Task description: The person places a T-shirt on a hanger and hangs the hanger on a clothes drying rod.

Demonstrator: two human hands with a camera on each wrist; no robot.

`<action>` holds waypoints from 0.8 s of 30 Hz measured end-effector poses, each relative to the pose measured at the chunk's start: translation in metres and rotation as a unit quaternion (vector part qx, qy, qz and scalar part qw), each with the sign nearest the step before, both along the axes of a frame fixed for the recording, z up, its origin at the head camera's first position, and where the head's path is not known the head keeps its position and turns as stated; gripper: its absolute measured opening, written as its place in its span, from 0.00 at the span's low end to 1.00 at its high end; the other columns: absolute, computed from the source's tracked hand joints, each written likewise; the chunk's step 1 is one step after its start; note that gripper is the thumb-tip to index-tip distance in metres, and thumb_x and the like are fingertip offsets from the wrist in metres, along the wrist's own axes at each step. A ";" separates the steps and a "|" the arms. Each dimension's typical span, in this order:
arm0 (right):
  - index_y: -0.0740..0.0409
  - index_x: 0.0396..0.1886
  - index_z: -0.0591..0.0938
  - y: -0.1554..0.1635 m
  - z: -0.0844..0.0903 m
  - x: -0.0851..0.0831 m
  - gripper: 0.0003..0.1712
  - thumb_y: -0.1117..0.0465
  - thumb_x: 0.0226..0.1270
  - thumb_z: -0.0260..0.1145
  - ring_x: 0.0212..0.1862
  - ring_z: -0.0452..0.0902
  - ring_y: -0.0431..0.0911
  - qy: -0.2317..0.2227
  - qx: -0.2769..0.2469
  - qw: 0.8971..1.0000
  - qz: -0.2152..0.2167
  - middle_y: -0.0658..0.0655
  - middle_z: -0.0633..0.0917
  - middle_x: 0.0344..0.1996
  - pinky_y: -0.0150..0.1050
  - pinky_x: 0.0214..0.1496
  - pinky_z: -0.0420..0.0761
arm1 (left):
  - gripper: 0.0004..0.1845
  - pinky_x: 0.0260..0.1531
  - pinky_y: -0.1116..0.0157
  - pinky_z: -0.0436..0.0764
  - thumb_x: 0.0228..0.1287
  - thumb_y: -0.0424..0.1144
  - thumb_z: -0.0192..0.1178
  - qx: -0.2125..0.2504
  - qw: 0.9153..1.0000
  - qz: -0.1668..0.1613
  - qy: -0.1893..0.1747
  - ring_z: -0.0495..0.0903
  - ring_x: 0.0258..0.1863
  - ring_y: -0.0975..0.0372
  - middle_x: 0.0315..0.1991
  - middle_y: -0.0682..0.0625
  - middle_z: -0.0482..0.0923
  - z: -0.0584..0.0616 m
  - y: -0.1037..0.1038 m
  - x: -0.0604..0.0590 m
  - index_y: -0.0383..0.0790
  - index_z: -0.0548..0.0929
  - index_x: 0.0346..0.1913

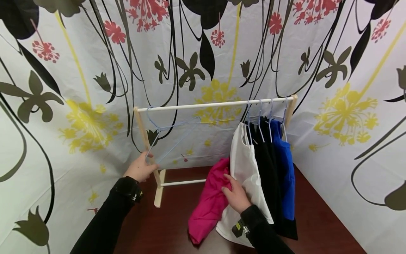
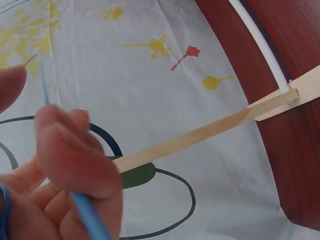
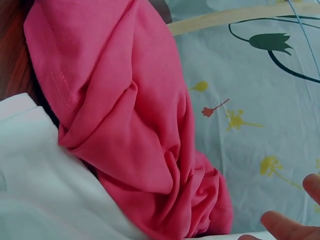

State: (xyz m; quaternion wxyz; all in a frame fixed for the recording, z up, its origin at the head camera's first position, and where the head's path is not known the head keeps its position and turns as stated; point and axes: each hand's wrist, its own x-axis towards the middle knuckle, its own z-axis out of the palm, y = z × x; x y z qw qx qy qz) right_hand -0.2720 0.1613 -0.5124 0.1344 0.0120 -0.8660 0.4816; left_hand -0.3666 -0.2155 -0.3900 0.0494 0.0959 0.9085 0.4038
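My left hand pinches a light blue wire hanger near its lower left corner. The hanger's hook is over the left end of the white rail, and no garment is on it. In the left wrist view, blue wire passes between the thumb and fingers. A bright pink garment lies crumpled against the hanging white garment. My right hand is over the edge where pink meets white, fingers extended and spread. In the right wrist view its fingertips are beside the pink cloth.
Black garments and a blue garment hang on blue hangers at the rack's right end. The rack's wooden left post stands beside my left hand. Beneath is a dark red table; a flower-printed curtain surrounds it.
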 end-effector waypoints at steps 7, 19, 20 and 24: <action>0.57 0.74 0.70 0.005 -0.005 0.000 0.32 0.65 0.71 0.61 0.73 0.62 0.56 -0.001 -0.013 1.000 0.010 0.61 0.72 0.70 0.53 0.72 0.62 | 0.32 0.27 0.59 0.78 0.70 0.49 0.62 0.012 0.998 0.039 0.046 0.80 0.25 0.55 0.36 0.42 0.82 -0.003 -0.001 0.013 0.38 0.65 0.70; 0.58 0.73 0.70 -0.002 0.001 -0.009 0.30 0.62 0.72 0.61 0.68 0.69 0.59 -0.003 -0.022 1.000 0.001 0.63 0.73 0.68 0.54 0.67 0.69 | 0.29 0.28 0.58 0.81 0.71 0.47 0.63 0.074 0.996 0.027 0.033 0.82 0.28 0.54 0.37 0.45 0.82 -0.018 0.022 0.050 0.43 0.65 0.68; 0.58 0.73 0.70 -0.005 0.000 -0.010 0.30 0.62 0.72 0.61 0.68 0.69 0.59 -0.003 -0.024 1.000 0.002 0.63 0.74 0.68 0.53 0.67 0.69 | 0.29 0.27 0.58 0.81 0.71 0.46 0.64 0.073 0.997 0.026 0.026 0.82 0.27 0.54 0.37 0.45 0.82 -0.021 0.024 0.053 0.43 0.65 0.69; 0.59 0.72 0.71 -0.025 -0.006 -0.021 0.31 0.63 0.71 0.61 0.65 0.73 0.59 -0.007 -0.016 1.000 0.017 0.62 0.74 0.67 0.52 0.65 0.72 | 0.30 0.24 0.59 0.78 0.68 0.42 0.66 0.078 0.996 0.030 0.006 0.81 0.26 0.54 0.35 0.46 0.82 -0.042 0.031 0.062 0.44 0.66 0.68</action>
